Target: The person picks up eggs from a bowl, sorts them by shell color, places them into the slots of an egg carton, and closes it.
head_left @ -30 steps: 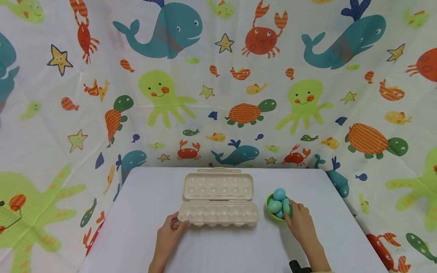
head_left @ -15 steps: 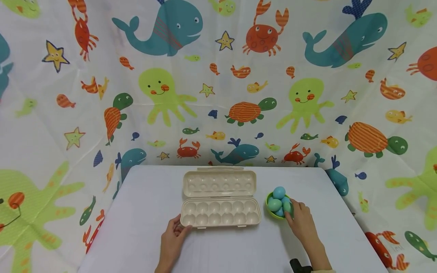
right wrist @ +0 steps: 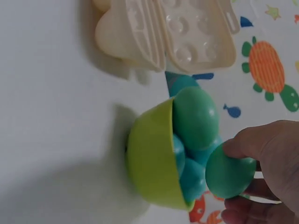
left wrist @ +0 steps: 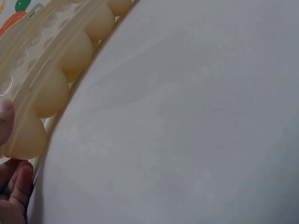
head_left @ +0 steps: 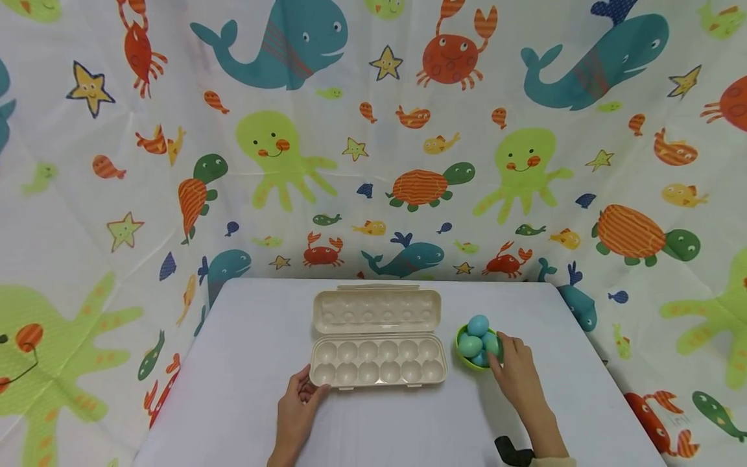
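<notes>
A beige egg carton (head_left: 378, 362) lies open, lid (head_left: 377, 311) at the back, with no eggs in its cups. At its front left corner my left hand (head_left: 296, 410) pinches the edge. In the left wrist view the thumb (left wrist: 5, 119) is on the rim and curled fingers (left wrist: 18, 186) are under the end cup. My right hand (head_left: 518, 375) grips a green egg (right wrist: 229, 172) between thumb and fingers, at the right side of the lime-green bowl (right wrist: 152, 156). Inside the bowl are several blue and green eggs, including a green egg (right wrist: 196, 119).
The white table (head_left: 391, 428) ends at a back edge just behind the carton. Beyond it hangs a sea-animal printed cloth (head_left: 373, 162), which also covers both sides. A black object (head_left: 512, 451) is by my right wrist.
The carton, tilted a second ago with its cup undersides showing in front, now sits flatter, its cups seen from above. My left hand shifted slightly right with it. The right hand stays at the bowl.
</notes>
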Action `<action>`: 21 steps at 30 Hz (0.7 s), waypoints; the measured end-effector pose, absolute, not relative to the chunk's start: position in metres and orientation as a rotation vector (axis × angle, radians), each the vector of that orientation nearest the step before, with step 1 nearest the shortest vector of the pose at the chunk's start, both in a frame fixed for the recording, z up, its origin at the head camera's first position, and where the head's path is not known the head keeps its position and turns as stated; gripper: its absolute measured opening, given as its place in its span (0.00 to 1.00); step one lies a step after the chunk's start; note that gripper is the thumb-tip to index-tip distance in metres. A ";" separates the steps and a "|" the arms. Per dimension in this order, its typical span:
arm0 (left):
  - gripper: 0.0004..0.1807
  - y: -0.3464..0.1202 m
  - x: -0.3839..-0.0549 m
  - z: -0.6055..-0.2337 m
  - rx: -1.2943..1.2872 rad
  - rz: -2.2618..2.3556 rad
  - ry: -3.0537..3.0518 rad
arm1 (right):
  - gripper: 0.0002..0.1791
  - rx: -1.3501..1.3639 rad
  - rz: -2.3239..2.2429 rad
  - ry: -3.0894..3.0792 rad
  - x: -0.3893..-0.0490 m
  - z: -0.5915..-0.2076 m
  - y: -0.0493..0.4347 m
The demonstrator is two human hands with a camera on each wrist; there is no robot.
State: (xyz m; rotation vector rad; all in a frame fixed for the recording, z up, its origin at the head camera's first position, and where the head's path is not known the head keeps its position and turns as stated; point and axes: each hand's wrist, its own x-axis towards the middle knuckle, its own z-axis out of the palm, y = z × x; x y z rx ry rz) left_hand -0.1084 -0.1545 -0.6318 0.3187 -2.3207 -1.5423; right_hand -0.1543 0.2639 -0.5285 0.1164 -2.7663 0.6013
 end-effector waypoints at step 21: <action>0.32 -0.153 -0.105 -0.639 0.220 -1.447 -2.245 | 0.29 0.302 0.842 -2.597 -0.179 -0.512 0.154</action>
